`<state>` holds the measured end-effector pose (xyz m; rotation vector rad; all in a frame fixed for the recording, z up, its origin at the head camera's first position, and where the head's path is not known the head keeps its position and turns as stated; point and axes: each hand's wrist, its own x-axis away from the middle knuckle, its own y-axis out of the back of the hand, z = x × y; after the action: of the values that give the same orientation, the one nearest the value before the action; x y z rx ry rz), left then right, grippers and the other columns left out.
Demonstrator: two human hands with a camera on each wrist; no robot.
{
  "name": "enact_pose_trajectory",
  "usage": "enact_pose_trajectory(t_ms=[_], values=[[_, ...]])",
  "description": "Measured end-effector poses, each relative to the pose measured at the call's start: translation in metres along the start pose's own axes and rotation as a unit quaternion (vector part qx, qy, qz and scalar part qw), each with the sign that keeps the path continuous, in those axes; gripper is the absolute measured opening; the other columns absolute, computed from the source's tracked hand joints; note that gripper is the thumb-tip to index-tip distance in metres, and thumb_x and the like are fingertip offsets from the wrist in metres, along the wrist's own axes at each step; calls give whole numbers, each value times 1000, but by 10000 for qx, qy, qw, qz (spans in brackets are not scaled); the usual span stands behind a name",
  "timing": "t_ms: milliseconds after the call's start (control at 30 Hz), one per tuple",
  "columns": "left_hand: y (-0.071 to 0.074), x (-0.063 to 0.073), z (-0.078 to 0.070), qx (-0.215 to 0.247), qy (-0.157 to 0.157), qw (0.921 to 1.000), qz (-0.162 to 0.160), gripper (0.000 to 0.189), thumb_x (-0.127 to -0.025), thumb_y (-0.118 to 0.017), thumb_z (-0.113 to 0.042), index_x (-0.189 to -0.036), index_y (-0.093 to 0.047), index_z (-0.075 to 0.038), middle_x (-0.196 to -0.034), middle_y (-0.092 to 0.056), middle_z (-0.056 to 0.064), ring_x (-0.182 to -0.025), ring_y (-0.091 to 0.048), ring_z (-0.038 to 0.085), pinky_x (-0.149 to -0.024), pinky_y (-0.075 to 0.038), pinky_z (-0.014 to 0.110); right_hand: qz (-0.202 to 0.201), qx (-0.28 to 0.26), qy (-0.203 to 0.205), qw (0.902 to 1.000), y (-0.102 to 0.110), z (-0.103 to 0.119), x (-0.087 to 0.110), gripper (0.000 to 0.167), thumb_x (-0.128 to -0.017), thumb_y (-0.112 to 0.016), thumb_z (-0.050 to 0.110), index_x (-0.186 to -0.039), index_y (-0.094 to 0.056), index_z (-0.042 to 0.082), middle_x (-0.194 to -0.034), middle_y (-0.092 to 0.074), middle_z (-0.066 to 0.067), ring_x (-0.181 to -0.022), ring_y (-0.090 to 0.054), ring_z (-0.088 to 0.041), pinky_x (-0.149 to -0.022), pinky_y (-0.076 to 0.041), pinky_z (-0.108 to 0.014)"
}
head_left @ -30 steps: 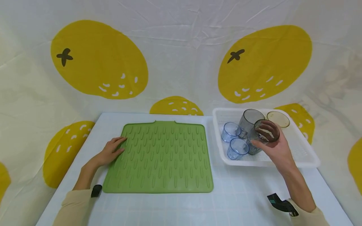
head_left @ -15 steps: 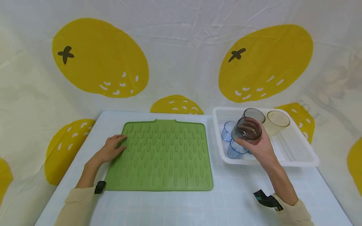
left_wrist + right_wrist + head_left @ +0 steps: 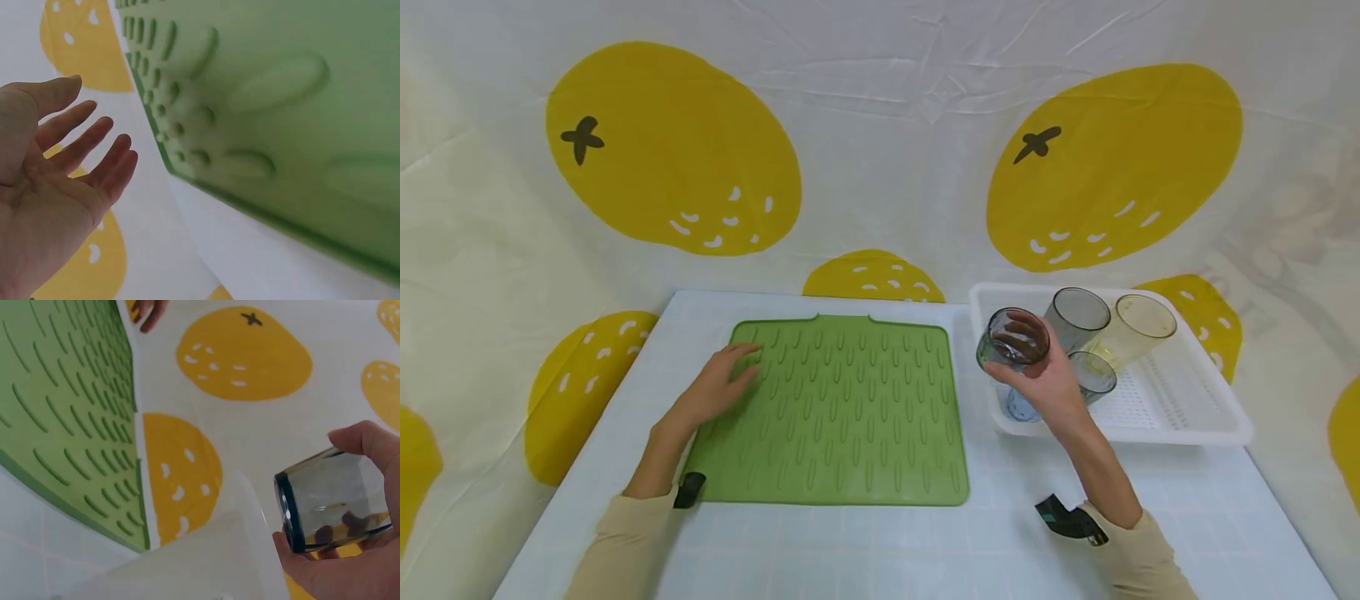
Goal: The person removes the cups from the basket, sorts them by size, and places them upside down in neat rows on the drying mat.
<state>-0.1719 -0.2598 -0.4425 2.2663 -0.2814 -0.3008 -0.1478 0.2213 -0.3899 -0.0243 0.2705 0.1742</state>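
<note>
My right hand grips a smoky grey glass tumbler, fingers on one side and thumb on the other. It is raised over the left end of a white plastic basket. Below it a small blue glass shows only in part. Also in the basket are a tall grey glass, a pale yellow glass and a shorter grey glass. My left hand is over the left edge of a green ridged mat, fingers loosely spread and holding nothing, as the left wrist view confirms.
The mat lies flat on a pale blue table, left of the basket. Behind the table hangs a white cloth printed with yellow fruit. Black straps sit at both wrists.
The grey tumbler has moved left in my right hand, from the basket's middle to its left end, uncovering the shorter grey glass. My left hand has shifted slightly right over the mat.
</note>
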Motion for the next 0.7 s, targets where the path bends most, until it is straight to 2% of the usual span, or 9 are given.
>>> enact_pose_trajectory(t_ms=[133,233,400,700], values=[[-6,-5,-13,182,-22,9998,-86,44,-107,-55,-8,-146,-47,11,-148,-46,33,-140,-36,51,-114,-30,65,63,-174,-62,9998,-12,-5,-4,75,-88,-70,-16,-152,-39,9,-148,-43,-9,-131,-52,-26,-100,-53,-28],[-11,-9,-22,355,-152,9991,-200,44,-108,-54,-9,-147,-47,9,-148,-47,31,-141,-38,49,-114,-31,64,110,-249,-157,9995,-20,-8,-8,76,-88,-70,-16,-152,-38,9,-148,-42,-10,-131,-52,-27,-101,-52,-30],[-18,-16,-38,428,-403,9974,-411,44,-108,-55,-13,-147,-49,6,-146,-51,28,-133,-47,46,-109,-39,61,199,-172,-296,9992,-33,-11,-12,76,-88,-72,-13,-152,-37,9,-147,-42,-13,-130,-52,-25,-103,-51,-31],[-31,-27,-65,625,-719,9942,-507,44,-107,-58,-15,-148,-51,1,-145,-54,23,-127,-53,41,-103,-47,58,280,-54,-339,9990,-56,-14,-21,76,-88,-73,-10,-152,-37,8,-146,-45,-15,-134,-47,-40,-106,-48,-31]])
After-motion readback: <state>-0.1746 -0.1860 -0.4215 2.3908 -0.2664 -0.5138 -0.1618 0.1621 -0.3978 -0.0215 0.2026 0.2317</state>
